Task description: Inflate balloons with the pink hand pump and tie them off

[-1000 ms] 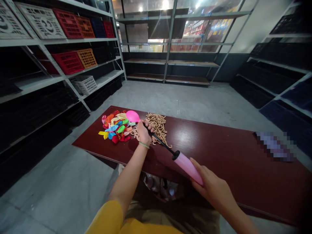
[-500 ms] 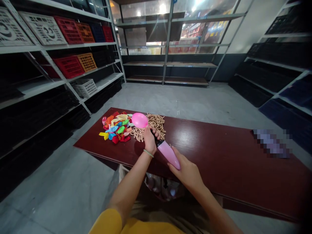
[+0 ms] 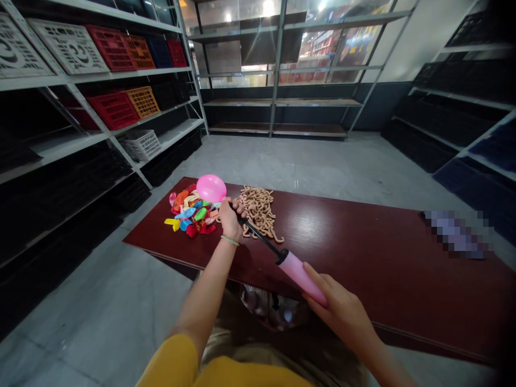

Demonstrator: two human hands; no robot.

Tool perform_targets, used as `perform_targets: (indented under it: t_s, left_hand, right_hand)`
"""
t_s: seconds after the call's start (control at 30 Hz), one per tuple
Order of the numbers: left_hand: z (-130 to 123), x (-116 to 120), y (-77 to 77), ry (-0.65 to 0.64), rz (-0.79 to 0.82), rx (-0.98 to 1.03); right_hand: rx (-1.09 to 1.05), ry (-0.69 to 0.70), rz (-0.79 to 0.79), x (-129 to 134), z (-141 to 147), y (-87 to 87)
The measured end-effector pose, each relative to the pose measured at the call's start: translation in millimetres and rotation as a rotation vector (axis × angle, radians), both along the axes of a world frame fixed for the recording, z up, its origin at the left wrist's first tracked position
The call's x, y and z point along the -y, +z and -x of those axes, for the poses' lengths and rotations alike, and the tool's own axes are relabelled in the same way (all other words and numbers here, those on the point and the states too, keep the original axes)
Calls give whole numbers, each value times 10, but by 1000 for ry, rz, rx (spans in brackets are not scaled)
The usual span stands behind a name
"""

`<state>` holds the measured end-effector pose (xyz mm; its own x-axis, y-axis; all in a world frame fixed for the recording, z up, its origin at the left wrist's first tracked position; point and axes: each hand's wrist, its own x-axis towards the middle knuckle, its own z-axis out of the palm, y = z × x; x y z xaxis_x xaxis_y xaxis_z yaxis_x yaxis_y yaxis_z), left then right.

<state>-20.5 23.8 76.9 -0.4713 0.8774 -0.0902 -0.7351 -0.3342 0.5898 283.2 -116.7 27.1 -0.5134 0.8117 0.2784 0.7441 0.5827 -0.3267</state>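
Observation:
A partly inflated pink balloon sits at the tip of a hand pump with a pink barrel and a black rod. My left hand is closed around the pump's front end, at the balloon's neck; the neck itself is hidden by my fingers. My right hand grips the rear of the pink barrel, and a length of black rod shows between the two hands. Below and left of the balloon lies a pile of uninflated balloons in many colours. Beside it is a heap of tan, curved, worm-like pieces.
The dark red-brown table spans the view, with a blurred purplish item at its right end. A plastic bag hangs below the front edge. Shelves with coloured crates stand left; more racks stand behind.
My hands have moved apart, left hand to the left, right hand down and right. The pump is drawn out, exposing its black rod. The balloon has shifted up-left and looks slightly bigger.

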Motion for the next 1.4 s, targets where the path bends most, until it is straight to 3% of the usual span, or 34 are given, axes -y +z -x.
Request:
perform_targets:
  t_s: [0.13, 0.4, 0.53, 0.77, 0.9, 1.07, 1.27, 1.4]
  left_hand:
    - [-179, 80, -9, -7, -26, -6]
    - [-551, 264, -206, -84, 58, -40]
    - [-437, 228, -181, -61, 48, -65]
    - [-1, 52, -79, 38, 11, -28]
    - [102, 27, -78, 61, 20, -10]
    - [-10, 50, -150, 105, 41, -5]
    - [-411, 193, -272, 22, 93, -21]
    - [-502, 218, -305, 2, 114, -26]
  right_hand:
    - [-24, -70, 18, -66, 222, 2]
    - [-75, -107, 118, -301, 719, 35]
    - [-84, -38, 92, -303, 670, 30]
    - [14, 39, -34, -160, 164, -8]
    - [36, 34, -61, -125, 5, -8]
    - [62, -31, -77, -201, 170, 14]
    - [39, -101, -25, -330, 635, 37]
    - [41, -104, -2, -375, 753, 68]
